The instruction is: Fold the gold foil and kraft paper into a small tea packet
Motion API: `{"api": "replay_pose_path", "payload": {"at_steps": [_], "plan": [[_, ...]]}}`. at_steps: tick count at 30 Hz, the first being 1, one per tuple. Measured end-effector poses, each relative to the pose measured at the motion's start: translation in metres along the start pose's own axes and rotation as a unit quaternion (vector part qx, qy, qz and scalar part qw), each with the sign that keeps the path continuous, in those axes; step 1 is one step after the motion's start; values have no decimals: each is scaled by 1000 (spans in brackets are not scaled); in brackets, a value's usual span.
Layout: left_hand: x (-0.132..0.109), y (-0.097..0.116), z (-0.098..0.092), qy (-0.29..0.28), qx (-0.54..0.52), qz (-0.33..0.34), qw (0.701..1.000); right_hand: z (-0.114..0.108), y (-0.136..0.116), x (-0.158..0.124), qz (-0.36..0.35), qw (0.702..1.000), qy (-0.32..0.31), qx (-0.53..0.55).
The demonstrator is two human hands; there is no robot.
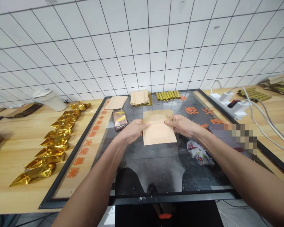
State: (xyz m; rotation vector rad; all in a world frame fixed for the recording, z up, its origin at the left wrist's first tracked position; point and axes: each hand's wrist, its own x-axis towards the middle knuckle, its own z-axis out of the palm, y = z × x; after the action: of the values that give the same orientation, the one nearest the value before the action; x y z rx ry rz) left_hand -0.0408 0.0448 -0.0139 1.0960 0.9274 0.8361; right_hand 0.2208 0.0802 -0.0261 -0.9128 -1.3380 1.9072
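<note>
White tiled wall (137, 47) backs smooth, reflective glass (134, 156); at frame centre, left hand (133, 130) and right hand (182, 125) have fingers (145, 126) clamped on matte, creased, squarish tan paper (159, 134).

Most things are carried by a pale wooden tabletop (16, 145), on which a black-framed glass panel (130, 154) is laid. At left, a slanting row of gold foil packets (55, 140) is lined up on bare wood, and a pale lidded cup (53, 100) is stood near its far end. Along the panel's far edge, a flat brown paper piece (116, 102), a stack of brown paper pieces (139, 98) and a row of slim gold-green packets (168, 95) are set from left to right. A small dark box (120, 125) is placed nearer, at left. At right, a white power strip (239, 110) is rested by the frame, with flat gold-green packets (253, 94) laid beyond.
</note>
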Motion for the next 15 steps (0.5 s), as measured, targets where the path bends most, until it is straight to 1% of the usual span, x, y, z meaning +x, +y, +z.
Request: {"api": "replay_pose_path", "payload": {"at_steps": [3, 12, 15], "plan": [[0, -1, -2, 9, 23, -1, 1000, -5, -1, 0, 11, 1000, 0, -14], [1, -2, 1, 79, 47, 20, 996, -12, -1, 3, -4, 996, 69, -54], [1, 0, -1, 92, 48, 20, 994, -9, -2, 2, -8, 996, 69, -47]]}}
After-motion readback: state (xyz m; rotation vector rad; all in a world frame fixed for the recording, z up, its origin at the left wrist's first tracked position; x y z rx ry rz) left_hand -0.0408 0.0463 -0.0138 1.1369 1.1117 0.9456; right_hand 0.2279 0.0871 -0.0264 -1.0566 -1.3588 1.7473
